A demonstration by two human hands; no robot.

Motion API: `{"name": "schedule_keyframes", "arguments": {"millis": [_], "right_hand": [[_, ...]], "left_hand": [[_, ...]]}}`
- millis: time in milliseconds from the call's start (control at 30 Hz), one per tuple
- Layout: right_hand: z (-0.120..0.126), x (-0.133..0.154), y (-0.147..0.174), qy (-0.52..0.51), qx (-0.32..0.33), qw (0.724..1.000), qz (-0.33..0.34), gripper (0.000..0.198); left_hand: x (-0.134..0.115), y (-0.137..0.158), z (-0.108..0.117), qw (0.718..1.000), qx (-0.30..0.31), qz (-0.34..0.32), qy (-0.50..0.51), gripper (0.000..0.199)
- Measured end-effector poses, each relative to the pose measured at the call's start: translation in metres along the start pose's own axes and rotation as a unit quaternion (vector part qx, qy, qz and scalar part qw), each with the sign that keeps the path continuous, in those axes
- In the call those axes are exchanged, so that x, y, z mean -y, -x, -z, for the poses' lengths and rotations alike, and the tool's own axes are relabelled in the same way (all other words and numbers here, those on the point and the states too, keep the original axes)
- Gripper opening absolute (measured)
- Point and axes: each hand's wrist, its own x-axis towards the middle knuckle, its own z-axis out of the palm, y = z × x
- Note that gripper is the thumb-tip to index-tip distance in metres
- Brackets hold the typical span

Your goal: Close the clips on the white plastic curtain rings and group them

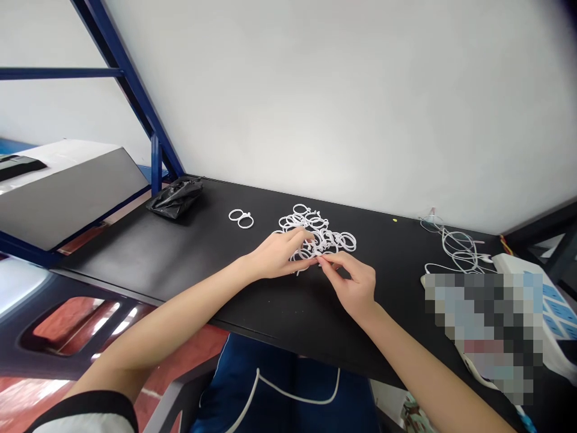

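Observation:
A loose pile of thin white rings [347, 242], each with a small knob like a curtain ring, lies on the black table. My left hand [288, 249] is closed over the near side of the pile, its thumb and fingers around a white ring [301, 260]. Close against it, my right hand [354, 279] pinches the knob end of that ring between thumb and forefinger. The fingertips of both hands nearly meet and partly hide the piece. Two more rings [241, 218], touching each other, lie apart to the left of the pile.
A crumpled black plastic bag [178, 197] sits at the table's back left. On the right are a coiled white cable [462, 249], a blurred-out object [487, 331] and a white power strip [552, 307]. A wall rises behind the table, and a blue metal frame [135, 90] stands left.

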Motion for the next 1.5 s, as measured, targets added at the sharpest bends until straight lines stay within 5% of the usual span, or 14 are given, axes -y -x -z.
{"name": "schedule_keyframes", "arguments": {"millis": [133, 233, 367, 567, 900, 1500], "right_hand": [[0.001, 0.001, -0.001, -0.005, -0.002, 1.0, 0.001, 0.011], [0.0, 0.002, -0.002, -0.007, -0.003, 1.0, -0.002, 0.011], [0.0, 0.003, -0.001, -0.01, -0.008, 1.0, 0.0, 0.011], [0.001, 0.003, -0.001, -0.009, -0.005, 1.0, -0.001, 0.01], [-0.001, 0.006, -0.003, -0.012, -0.003, 1.0, 0.011, 0.013], [0.0, 0.006, -0.004, -0.01, -0.001, 1.0, 0.007, 0.012]], "left_hand": [[0.013, -0.003, 0.014, 0.997, 0.0, 0.01, -0.073, 0.044], [0.036, -0.002, 0.03, 0.986, -0.004, 0.116, -0.116, 0.045], [0.07, 0.005, 0.046, 0.939, 0.038, 0.282, -0.194, 0.037], [0.09, 0.014, 0.058, 0.89, 0.078, 0.363, -0.264, 0.036], [0.098, 0.023, 0.062, 0.849, 0.125, 0.427, -0.285, 0.037], [0.09, 0.019, 0.056, 0.842, 0.14, 0.425, -0.301, 0.044]]}}
